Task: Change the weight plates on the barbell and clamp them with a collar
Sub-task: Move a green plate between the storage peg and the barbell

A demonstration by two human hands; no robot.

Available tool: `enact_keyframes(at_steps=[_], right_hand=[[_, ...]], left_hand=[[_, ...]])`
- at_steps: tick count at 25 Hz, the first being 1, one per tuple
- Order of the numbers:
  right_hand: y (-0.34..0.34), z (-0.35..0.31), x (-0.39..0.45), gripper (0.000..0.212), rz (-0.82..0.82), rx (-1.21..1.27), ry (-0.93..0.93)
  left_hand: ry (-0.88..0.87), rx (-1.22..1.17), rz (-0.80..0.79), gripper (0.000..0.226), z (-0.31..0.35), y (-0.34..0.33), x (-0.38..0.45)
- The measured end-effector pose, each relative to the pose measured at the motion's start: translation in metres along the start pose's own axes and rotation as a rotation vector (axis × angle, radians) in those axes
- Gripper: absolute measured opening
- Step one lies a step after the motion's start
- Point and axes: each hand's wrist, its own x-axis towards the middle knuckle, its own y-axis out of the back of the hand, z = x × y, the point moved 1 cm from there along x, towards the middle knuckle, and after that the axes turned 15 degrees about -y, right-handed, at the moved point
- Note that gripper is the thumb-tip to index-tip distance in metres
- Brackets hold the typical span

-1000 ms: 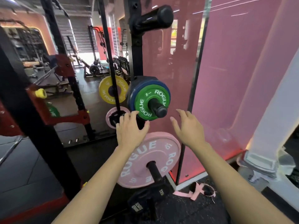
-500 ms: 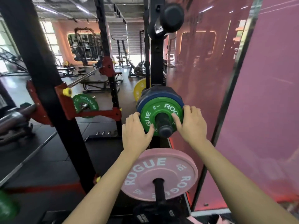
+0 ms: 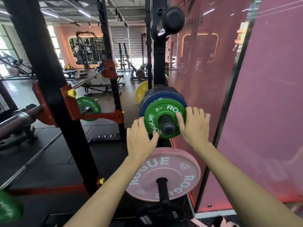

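green rogue plate [image 3: 155,118], marked 1 kg, sits outermost on a black storage peg [image 3: 167,126] of the rack upright [image 3: 159,63], level with mid-frame. behind it on the same peg: a blue plate [image 3: 157,99], then a darker plate [image 3: 152,91].

left hand [image 3: 141,141] grips the green plate at its lower-left rim, thumb on the front face near the bottom, fingers curled round the edge. right hand [image 3: 194,126] holds the right rim, thumb laid on the face beside the peg, fingers wrapped behind the edge. both hands in contact with the plate, neither fully closed.

below, a pink 10 kg plate [image 3: 164,172] hangs on a lower peg [image 3: 162,189]; a black 15 kg plate [image 3: 160,215] partly shows under it at the frame bottom.

left side: barbell sleeve [image 3: 18,116] on a red j-hook [image 3: 44,105]. another green plate [image 3: 88,106] farther back, yellow plate [image 3: 141,92] behind the upright. pink wall panel [image 3: 262,112] to the right.
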Motion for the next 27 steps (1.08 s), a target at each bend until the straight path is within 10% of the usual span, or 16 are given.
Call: enact_keyframes(at_steps=[27], right_hand=[[0.078, 0.017, -0.049, 0.028, -0.471, 0.164, -0.160]], left_hand=[[-0.074, -0.412, -0.160, 0.027, -0.027, 0.056, -0.020]])
